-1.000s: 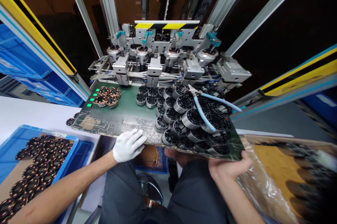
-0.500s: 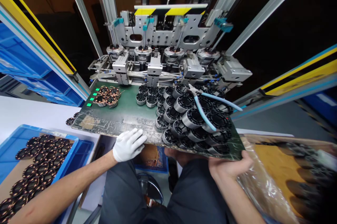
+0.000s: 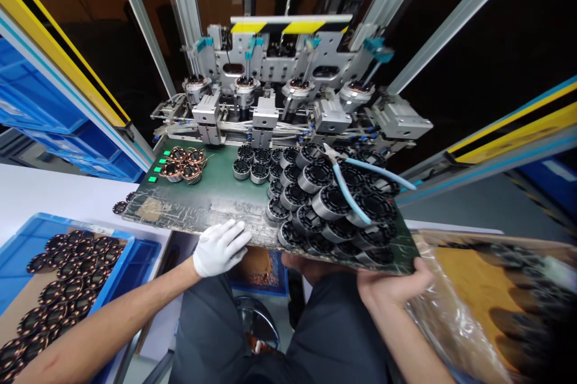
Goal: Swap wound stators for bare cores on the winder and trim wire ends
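Note:
My left hand (image 3: 220,247), in a white glove, lies flat with fingers stretched out on the front edge of the green work board (image 3: 211,195). My bare right hand (image 3: 393,285) rests at the board's front right corner, thumb on top and fingers hidden beneath the edge. Several black stator cores (image 3: 324,204) crowd the right half of the board. Blue-handled cutters (image 3: 356,182) lie across them. A few copper-wound stators (image 3: 183,164) sit at the board's back left.
A winding machine (image 3: 288,101) with several spindles stands behind the board. A blue bin (image 3: 130,261) with wound stators is at the lower left. A plastic-lined carton (image 3: 478,306) of parts is at the lower right. Aluminium frame posts (image 3: 180,5) rise around.
The machine's striped head plate rose, then came partly back down. Both hands have stayed where they were.

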A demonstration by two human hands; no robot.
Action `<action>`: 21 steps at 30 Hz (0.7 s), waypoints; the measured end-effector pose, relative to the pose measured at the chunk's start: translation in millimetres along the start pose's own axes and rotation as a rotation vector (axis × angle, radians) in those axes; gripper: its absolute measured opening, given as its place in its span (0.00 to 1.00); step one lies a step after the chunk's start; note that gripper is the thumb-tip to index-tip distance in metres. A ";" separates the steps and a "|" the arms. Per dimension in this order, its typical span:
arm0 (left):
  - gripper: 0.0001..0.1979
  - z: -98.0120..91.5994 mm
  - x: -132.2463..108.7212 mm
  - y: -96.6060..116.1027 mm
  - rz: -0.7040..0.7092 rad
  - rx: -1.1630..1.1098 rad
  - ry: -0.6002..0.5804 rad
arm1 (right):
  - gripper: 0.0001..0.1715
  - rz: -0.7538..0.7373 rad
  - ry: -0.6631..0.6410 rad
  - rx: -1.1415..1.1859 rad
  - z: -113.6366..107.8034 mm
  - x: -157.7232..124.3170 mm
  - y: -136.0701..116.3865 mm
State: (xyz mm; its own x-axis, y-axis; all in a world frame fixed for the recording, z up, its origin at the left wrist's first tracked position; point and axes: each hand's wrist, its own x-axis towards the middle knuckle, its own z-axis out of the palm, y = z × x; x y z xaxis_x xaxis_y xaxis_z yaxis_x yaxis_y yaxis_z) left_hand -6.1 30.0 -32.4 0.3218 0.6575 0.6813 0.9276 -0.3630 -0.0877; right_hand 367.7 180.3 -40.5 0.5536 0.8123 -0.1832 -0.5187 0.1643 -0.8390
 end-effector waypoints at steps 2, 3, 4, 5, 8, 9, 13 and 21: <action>0.13 -0.5 0.9 0.1 0.000 0.000 -0.001 | 0.27 0.005 -0.009 -0.014 -0.7 0.6 0.1; 0.13 -0.5 1.0 0.2 0.001 0.000 -0.003 | 0.27 -0.002 -0.012 -0.016 -0.4 0.5 0.0; 0.14 -0.4 0.8 0.2 0.002 0.000 -0.005 | 0.28 -0.010 -0.013 -0.016 0.2 0.2 0.0; 0.14 -0.1 0.5 0.2 0.003 0.000 -0.006 | 0.28 -0.017 -0.011 -0.012 1.1 -0.4 -0.2; 0.14 0.7 -1.0 0.0 0.004 0.003 -0.006 | 0.29 -0.022 0.010 0.009 5.0 -3.0 -1.0; 0.14 0.9 -1.3 0.0 0.004 0.004 -0.005 | 0.29 -0.020 0.019 0.020 6.3 -3.9 -1.3; 0.14 1.2 -1.4 -0.2 0.004 0.002 -0.008 | 0.27 -0.021 0.032 0.046 9.3 -5.8 -2.3; 0.15 2.5 -2.9 -0.6 0.007 0.006 -0.009 | 0.28 -0.021 0.008 0.009 7.2 -4.4 -2.2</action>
State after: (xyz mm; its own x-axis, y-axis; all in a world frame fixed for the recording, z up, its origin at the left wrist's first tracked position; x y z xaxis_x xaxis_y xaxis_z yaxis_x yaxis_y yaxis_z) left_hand -7.1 30.0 -36.2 0.3302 0.6605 0.6743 0.9263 -0.3642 -0.0968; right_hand 361.8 180.3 -34.1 0.5695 0.8042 -0.1699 -0.5128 0.1861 -0.8381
